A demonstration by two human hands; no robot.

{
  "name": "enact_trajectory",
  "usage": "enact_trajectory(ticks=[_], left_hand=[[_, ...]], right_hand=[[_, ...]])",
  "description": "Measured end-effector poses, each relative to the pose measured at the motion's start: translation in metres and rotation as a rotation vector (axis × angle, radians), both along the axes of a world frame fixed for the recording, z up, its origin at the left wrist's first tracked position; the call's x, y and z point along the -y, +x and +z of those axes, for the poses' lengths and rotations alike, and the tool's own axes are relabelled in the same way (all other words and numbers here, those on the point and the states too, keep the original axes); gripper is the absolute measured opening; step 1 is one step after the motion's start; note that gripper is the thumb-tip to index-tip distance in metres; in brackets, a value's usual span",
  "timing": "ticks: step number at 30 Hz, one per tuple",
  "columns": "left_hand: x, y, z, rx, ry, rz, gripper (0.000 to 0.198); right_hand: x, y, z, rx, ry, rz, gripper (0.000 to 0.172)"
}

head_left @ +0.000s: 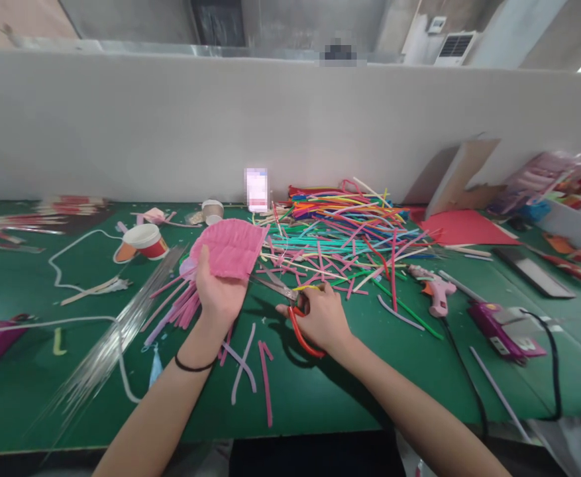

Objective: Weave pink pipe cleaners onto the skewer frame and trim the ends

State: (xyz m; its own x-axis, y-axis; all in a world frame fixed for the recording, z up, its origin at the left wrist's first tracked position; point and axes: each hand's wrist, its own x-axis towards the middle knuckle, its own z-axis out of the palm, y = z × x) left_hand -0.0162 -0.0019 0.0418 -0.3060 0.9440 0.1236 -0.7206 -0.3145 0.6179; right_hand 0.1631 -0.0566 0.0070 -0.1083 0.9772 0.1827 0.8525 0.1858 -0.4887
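Observation:
My left hand (pixel 220 295) grips a pink fan-shaped piece (pixel 230 245) made of fuzzy pipe cleaners laid side by side, with the thumb across its near face. In my right hand (pixel 324 318) is a pair of scissors with red-orange handles (pixel 303 334). Their blades are parted and point left, close to the lower right corner of the pink piece; whether they touch it I cannot tell. A yellow strip (pixel 306 287) shows by the right fingers. Loose pink and lilac pipe cleaners (pixel 185 305) lie under and left of my left hand.
Behind my hands lies a heap of coloured pipe cleaners (pixel 350 212). A pink glue gun (pixel 439 291) and purple power strip (pixel 503 331) lie right. Thin metal wires (pixel 116 338), a paper cup (pixel 146 242) and a white cord (pixel 121 344) are left. A lit phone (pixel 257 190) stands by the partition (pixel 171 126).

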Motion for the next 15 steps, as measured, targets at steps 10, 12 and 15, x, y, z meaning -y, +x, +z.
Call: enact_trajectory(ticks=[10,12,15], left_hand=[[0.003,0.003,-0.005,0.023,-0.136,-0.116,0.056],[0.004,0.003,-0.002,0.044,-0.155,-0.103,0.056],[0.006,0.006,0.005,0.073,-0.181,-0.051,0.057]], right_hand=[[0.003,-0.005,-0.007,0.04,0.048,0.084,0.056],[0.003,-0.005,-0.008,0.06,0.074,0.089,0.056],[0.005,-0.006,-0.01,0.094,0.126,0.09,0.054]])
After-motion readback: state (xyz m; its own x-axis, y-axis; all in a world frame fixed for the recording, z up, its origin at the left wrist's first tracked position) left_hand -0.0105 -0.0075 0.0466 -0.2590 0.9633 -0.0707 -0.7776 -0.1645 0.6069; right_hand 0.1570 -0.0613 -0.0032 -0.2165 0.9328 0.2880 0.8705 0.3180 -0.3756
